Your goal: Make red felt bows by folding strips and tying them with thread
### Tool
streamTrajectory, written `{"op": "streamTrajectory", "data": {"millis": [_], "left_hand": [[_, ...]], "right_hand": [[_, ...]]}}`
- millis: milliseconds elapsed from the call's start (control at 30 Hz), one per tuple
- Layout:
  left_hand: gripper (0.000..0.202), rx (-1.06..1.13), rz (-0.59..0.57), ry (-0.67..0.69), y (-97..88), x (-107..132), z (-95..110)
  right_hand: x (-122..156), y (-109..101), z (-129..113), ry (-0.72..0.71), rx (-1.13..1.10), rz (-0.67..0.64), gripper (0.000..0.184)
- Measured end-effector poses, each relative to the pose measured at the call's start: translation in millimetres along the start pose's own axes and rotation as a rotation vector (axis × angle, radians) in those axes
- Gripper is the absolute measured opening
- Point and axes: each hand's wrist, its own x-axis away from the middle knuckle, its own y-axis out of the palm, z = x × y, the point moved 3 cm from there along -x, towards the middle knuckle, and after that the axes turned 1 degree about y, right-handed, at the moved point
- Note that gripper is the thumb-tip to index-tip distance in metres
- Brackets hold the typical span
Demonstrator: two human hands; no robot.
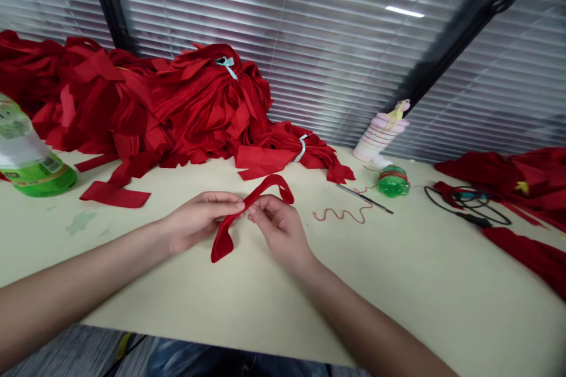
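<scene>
One red strip (254,193), held up over the worktop (247,306), roughly mid-view, between the person's two hands. Left hand (207,217) has it pinched around the middle, thumb on top and fingers underneath. Right hand (280,225) has its fingers curled in, thumb tip right at the strip's edge, but honestly I can't tell if it's gripping cloth, something thinner or nothing.

Looks like fabric, so my guess is it's super light, floppy, not very slippery and hard to break. I'd pinch it at that narrow waist in the middle, since the ends look like they'd just flop about.

Long axis runs diagonally: the near end points down-left toward the person, the far end goes up and away to the right, then curls over and droops behind the right hand. Can't tell if the near end touches the worktop.

Further out, a wiggly red thread (331,210) lies right of the hands, with a thin rod (365,198) just beside it and a green container (392,181) near that. Behind it all, a big red pile (194,106) sits against the blinds (309,59).
</scene>
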Motion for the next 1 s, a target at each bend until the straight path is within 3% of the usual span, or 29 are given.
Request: {"op": "streamTrajectory", "data": {"millis": [200,500,733,833,933,1000], "left_hand": [[0.014,0.005,-0.093,-0.053,-6.4,-3,0],[0.009,-0.005,-0.147,-0.205,-13.8,-3,3],[0.02,0.137,-0.407,-0.244,-7.0,-1,-3],[0.025,0.124,-0.488,-0.311,-2.9,3,-12],[0.024,0.117,-0.493,-0.373,3.8,5,-21],[0.024,0.105,-0.485,-0.389,8.3,4,-23]], "right_hand": [[2,3,-2,-0.024,0.011,-0.058,0.015],[5,8,3,0.101,-0.141,-0.169,0.015],[3,11,14,0.357,-0.548,-0.35,0.024],[-10,8,12,0.342,-0.358,-0.53,0.031],[-30,2,2,0.174,-0.102,-0.737,0.03],[-47,-7,-3,0.068,-0.032,-0.721,0.025]]}}
